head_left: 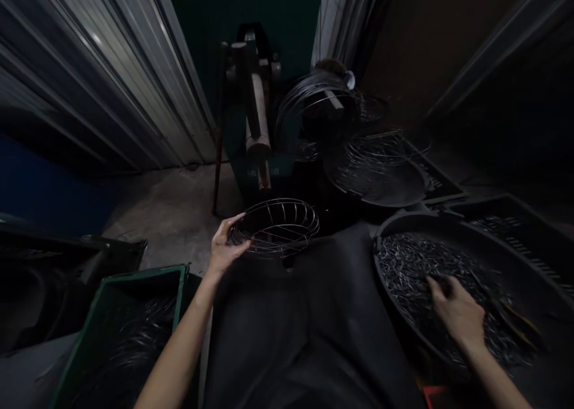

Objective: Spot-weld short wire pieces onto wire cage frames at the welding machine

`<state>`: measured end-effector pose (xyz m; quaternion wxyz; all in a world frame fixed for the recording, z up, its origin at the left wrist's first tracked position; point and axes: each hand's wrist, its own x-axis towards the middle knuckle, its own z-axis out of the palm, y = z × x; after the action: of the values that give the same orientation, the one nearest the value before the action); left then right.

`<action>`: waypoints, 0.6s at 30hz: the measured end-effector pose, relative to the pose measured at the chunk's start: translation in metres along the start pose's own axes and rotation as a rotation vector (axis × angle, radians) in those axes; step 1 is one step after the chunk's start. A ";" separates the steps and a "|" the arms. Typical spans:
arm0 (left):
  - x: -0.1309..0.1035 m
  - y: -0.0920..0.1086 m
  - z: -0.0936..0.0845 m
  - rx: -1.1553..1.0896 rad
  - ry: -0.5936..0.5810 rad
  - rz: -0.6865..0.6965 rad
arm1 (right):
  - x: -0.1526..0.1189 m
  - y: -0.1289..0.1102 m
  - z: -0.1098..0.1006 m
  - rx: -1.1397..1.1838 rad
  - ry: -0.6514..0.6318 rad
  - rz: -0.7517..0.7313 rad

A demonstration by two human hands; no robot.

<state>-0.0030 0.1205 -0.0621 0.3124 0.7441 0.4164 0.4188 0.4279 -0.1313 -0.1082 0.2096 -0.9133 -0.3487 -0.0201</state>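
Above a lap draped in smooth black cloth (314,331), a worker's bare left hand (226,247) grips a shallow round basket of thin silvery wire (278,225) by its left side, the rim pinched between thumb and fingers. To the right, the bare right hand (460,313) dips, fingers curled toward the thumb, over short, bent pieces of dark, shiny metal (408,271) heaped in a broad, round black pan (488,250); whether the fingertips have closed on a piece cannot be told. A hand tool with yellow-edged handles (520,322) lies on the heap, just beside that hand, and a bright red object (434,397) shows below the pan.

At the left knee stands a rectangular green crate (143,273) holding dark, glinting strands (139,337). Farther back, loose loops of thin metal wire (381,149) spill over a second round black pan (390,191). Beyond the basket, dark green machinery (278,14) rises from the gray concrete floor (156,205), a large hanging coil of gray wire (309,89) at its right. Ribbed gray metal sheeting (147,80) walls the dim workspace at left.
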 end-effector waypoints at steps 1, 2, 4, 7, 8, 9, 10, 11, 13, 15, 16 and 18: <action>0.001 0.003 0.001 0.016 -0.002 0.008 | -0.005 -0.018 -0.007 0.068 0.070 -0.024; 0.002 0.006 0.002 0.031 -0.005 0.015 | -0.011 -0.036 -0.011 0.134 0.127 -0.071; 0.005 0.013 0.006 0.063 -0.005 0.034 | -0.024 -0.070 -0.010 0.263 0.194 -0.234; 0.009 0.023 0.011 0.120 -0.008 0.065 | -0.045 -0.099 0.012 0.414 0.129 -0.559; 0.011 0.026 0.012 0.140 -0.012 0.070 | -0.050 -0.104 0.021 0.434 0.076 -0.637; 0.012 0.027 0.012 0.158 -0.018 0.073 | -0.053 -0.107 0.027 0.448 0.021 -0.684; 0.014 0.029 0.012 0.174 -0.028 0.076 | -0.054 -0.112 0.031 0.464 -0.028 -0.698; 0.015 0.029 0.012 0.189 -0.039 0.083 | -0.053 -0.120 0.031 0.484 -0.073 -0.682; 0.018 0.030 0.013 0.221 -0.075 0.104 | -0.046 -0.145 0.022 0.567 -0.175 -0.626; 0.021 0.032 0.016 0.260 -0.121 0.133 | -0.035 -0.183 0.007 0.683 -0.291 -0.636; 0.022 0.033 0.017 0.280 -0.144 0.148 | -0.028 -0.204 0.001 0.736 -0.345 -0.675; 0.025 0.037 0.020 0.313 -0.177 0.167 | -0.014 -0.241 -0.005 0.774 -0.379 -0.798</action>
<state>0.0355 0.1228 -0.0320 0.1925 0.8494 0.3843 0.3061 0.2620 0.0194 -0.0172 0.4380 -0.5562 -0.6788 0.1949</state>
